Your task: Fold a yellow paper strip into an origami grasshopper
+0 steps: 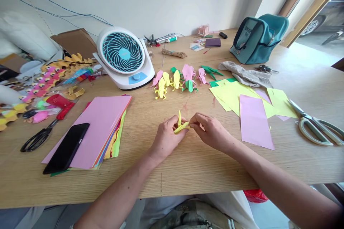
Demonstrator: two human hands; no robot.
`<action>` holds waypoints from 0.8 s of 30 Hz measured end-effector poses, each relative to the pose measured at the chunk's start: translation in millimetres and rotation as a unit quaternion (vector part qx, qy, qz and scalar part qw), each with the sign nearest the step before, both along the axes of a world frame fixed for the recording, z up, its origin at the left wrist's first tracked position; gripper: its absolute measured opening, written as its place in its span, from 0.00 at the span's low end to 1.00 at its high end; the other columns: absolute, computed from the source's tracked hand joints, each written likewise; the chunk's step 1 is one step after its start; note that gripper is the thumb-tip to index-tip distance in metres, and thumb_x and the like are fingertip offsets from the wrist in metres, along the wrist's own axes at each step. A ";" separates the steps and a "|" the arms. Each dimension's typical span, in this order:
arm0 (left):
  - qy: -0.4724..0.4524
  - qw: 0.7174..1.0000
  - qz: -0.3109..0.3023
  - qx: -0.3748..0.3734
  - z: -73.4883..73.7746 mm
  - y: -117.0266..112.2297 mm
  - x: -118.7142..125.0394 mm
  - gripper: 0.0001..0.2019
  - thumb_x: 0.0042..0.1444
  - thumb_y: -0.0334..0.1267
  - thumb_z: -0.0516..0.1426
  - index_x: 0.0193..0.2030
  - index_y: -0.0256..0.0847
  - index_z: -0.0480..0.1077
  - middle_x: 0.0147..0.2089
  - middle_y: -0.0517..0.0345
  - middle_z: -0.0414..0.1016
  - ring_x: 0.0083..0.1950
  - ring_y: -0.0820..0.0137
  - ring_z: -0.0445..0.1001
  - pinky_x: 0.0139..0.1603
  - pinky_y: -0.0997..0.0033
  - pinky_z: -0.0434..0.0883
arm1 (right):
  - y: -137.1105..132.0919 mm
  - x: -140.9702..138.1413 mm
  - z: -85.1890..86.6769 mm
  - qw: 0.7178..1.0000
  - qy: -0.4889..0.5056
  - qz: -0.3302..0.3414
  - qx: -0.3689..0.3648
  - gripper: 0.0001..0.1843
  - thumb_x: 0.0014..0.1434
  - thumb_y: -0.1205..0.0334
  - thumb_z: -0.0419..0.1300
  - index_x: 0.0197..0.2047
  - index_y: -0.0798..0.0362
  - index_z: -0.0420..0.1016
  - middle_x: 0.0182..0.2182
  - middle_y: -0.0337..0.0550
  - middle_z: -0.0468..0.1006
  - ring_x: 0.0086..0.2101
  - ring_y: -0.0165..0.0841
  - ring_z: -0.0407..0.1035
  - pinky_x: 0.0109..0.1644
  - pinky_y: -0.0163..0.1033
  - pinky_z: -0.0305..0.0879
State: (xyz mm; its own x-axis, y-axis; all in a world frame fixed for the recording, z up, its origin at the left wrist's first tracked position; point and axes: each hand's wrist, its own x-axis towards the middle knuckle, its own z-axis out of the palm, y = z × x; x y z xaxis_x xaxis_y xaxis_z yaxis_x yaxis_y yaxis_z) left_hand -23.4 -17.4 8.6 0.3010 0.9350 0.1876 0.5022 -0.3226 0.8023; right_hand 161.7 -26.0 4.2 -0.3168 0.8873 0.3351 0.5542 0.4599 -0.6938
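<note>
Between my hands, above the middle of the wooden table, is a small folded yellow paper piece (181, 127) with one narrow point sticking up. My left hand (169, 134) is closed around its left and lower part. With thumb and forefinger, my right hand (206, 128) pinches the piece's right tip. Beyond them stands a cluster of finished origami figures in yellow (161, 89), pink (188, 72) and green (189, 85). To the right lie yellow paper sheets (231, 93) with a pink paper rectangle (255, 121) over them.
At left, a black phone (66, 148) rests on a stack of coloured paper (99, 125), beside black-handled scissors (40, 137). A white fan (122, 57) stands behind. Large scissors (317, 125), a grey cloth (242, 71) and a teal bag (258, 39) are on the right.
</note>
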 end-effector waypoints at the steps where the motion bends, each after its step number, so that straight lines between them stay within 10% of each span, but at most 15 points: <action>1: -0.006 1.000 -0.001 -0.012 0.6 0.1 0.0 0.08 0.53 0.33 0.63 0.41 0.41 0.74 0.34 0.63 0.77 0.32 0.75 0.70 0.35 0.77 0.65 | 0.1 0.5 1.0 1.000 -0.001 0.004 -0.005 0.07 0.64 0.70 0.55 0.35 0.53 0.70 0.31 0.39 0.75 0.31 0.29 0.67 0.35 0.34 0.59; 11: -0.122 0.981 -0.045 -0.145 -2.8 8.7 -4.2 0.12 0.51 0.38 0.64 0.41 0.38 0.69 0.33 0.63 0.71 0.34 0.74 0.68 0.36 0.77 0.65 | 2.1 6.8 5.7 0.989 0.077 0.026 -0.126 0.08 0.63 0.62 0.58 0.37 0.53 0.77 0.29 0.38 0.77 0.28 0.28 0.64 0.32 0.34 0.59; 24: -0.020 0.999 -0.005 -0.039 4.2 1.4 -0.7 0.09 0.52 0.34 0.63 0.40 0.40 0.71 0.31 0.65 0.71 0.30 0.76 0.66 0.33 0.78 0.62 | -0.8 2.6 4.9 0.997 0.061 0.008 -0.052 0.08 0.60 0.66 0.62 0.28 0.53 0.71 0.27 0.37 0.70 0.27 0.27 0.64 0.31 0.34 0.59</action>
